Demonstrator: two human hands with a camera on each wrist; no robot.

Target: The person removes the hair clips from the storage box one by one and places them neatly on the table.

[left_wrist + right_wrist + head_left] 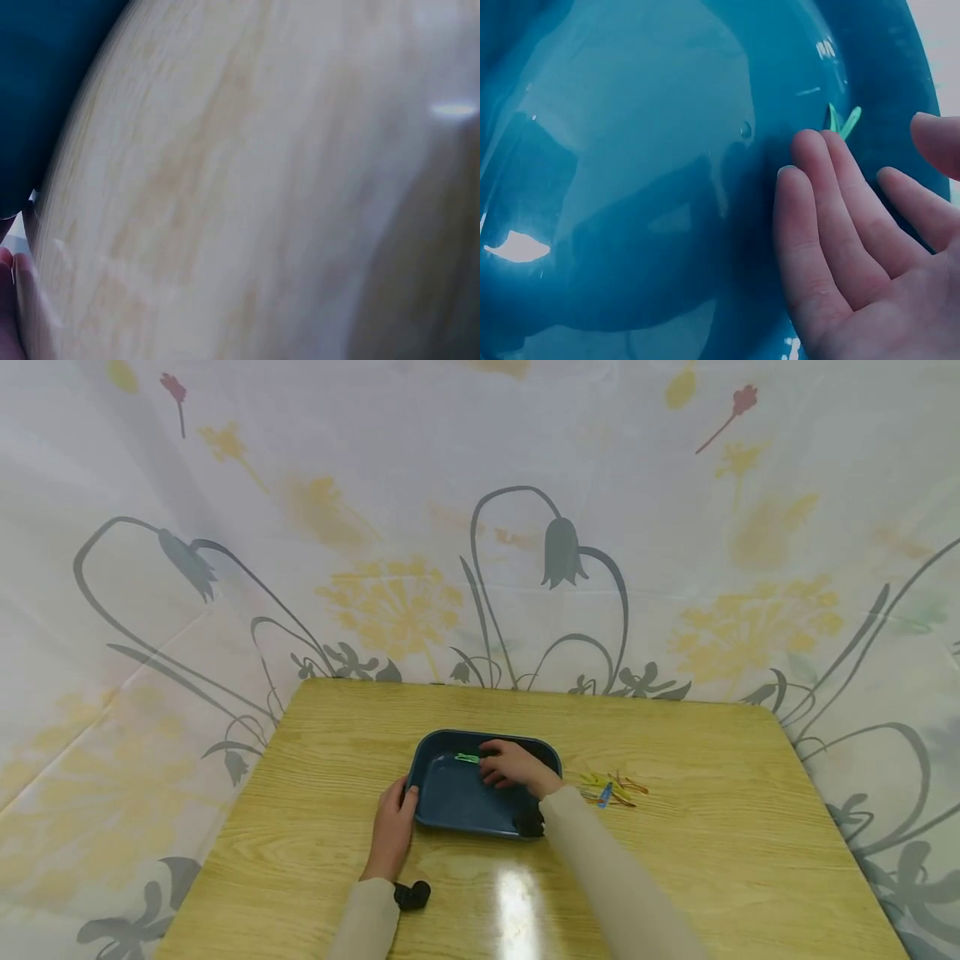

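Note:
A dark blue plastic basin (pixel 459 800) stands on the wooden table. At its left wall my left hand (pixel 393 828) grips the rim, thumb over the edge and the other fingers along the outside. Inside the basin, near the back left, lies a green clothespin (pixel 467 758). My right hand (pixel 516 767) is over the basin floor, its fingers extended and nothing held. In the right wrist view the clothespin (pixel 849 122) shows just past the fingertips (pixel 808 142), partly hidden by them. Only a bit of the left hand (pixel 11 307) appears in the left wrist view.
Right of the basin, a loose pile of yellow, orange-red and blue clothespins (pixel 606 793) lies on the table (pixel 712 827). A patterned cloth (pixel 375 527) hangs behind the table and along both sides. Dark wrist cameras are strapped to both wrists.

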